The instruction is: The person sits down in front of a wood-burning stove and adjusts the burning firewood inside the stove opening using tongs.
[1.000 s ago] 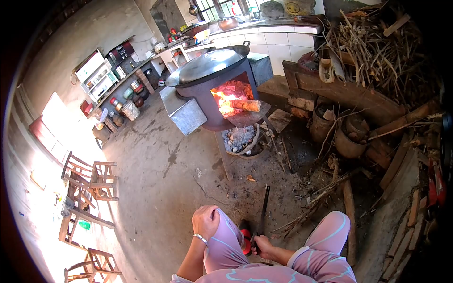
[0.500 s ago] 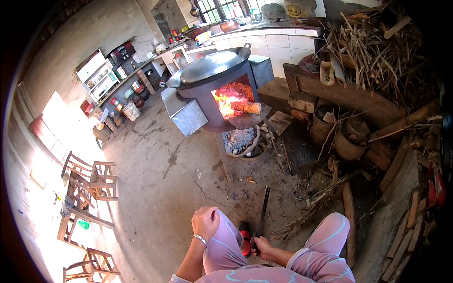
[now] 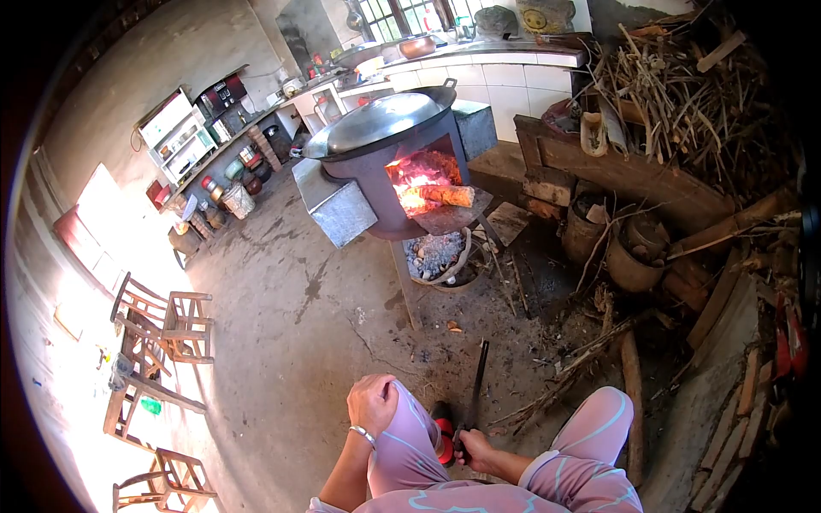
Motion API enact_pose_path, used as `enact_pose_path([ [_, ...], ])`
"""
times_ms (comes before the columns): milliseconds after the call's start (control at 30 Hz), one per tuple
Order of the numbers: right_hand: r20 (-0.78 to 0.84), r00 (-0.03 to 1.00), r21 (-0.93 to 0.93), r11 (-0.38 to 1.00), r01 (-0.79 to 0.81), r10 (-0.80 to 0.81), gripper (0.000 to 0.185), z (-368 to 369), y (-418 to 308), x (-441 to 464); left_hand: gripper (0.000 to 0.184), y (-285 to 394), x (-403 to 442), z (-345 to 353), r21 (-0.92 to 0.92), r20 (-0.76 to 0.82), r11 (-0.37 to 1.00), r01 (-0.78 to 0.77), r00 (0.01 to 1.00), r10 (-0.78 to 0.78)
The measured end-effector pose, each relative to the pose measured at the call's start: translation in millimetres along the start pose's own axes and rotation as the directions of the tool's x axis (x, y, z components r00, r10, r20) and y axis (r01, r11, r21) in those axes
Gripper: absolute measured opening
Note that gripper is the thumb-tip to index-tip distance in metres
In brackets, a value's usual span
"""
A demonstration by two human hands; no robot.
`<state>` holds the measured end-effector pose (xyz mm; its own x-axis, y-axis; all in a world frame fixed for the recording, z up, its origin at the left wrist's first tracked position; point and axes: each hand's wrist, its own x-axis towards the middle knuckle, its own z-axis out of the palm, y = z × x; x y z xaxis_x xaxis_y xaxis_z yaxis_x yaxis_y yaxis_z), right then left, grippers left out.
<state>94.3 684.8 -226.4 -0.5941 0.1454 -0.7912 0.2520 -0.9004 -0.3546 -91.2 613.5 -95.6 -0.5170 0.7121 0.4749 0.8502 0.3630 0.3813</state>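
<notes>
My left hand, with a silver bracelet at the wrist, rests draped over my bent left knee and holds nothing. Its fingers curve down over the knee and are partly hidden. Between my legs, my right hand is closed round the near end of a long, thin black bar, which points away from me over the floor. A red and black shoe is just left of it. Farther ahead, a stove burns with a split log sticking out of its opening. A lidded wok sits on top.
Under the stove lies a basin of ash. Firewood is heaped at the right, near metal pots and loose sticks. Wooden chairs stand at the left. A tiled counter runs along the back.
The flames in the stove opening have shifted shape and look a little lower. Both hands and the black bar stay where they were.
</notes>
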Motion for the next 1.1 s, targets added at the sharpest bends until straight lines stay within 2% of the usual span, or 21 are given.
enact_pose_path([
  [733, 0.011, 0.998, 0.016, 0.998, -0.063, 0.062, 0.011, -5, 2, 12, 0.008, -1, -1, 1, 0.006, 0.009, 1.000, 0.008, 1.000, -0.008],
  [1100, -0.016, 0.999, 0.010, 1.000, -0.029, 0.029, 0.012, -4, 5, 12, 0.008, -2, -1, 1, 0.015, 0.009, 1.000, 0.010, 1.000, -0.010],
])
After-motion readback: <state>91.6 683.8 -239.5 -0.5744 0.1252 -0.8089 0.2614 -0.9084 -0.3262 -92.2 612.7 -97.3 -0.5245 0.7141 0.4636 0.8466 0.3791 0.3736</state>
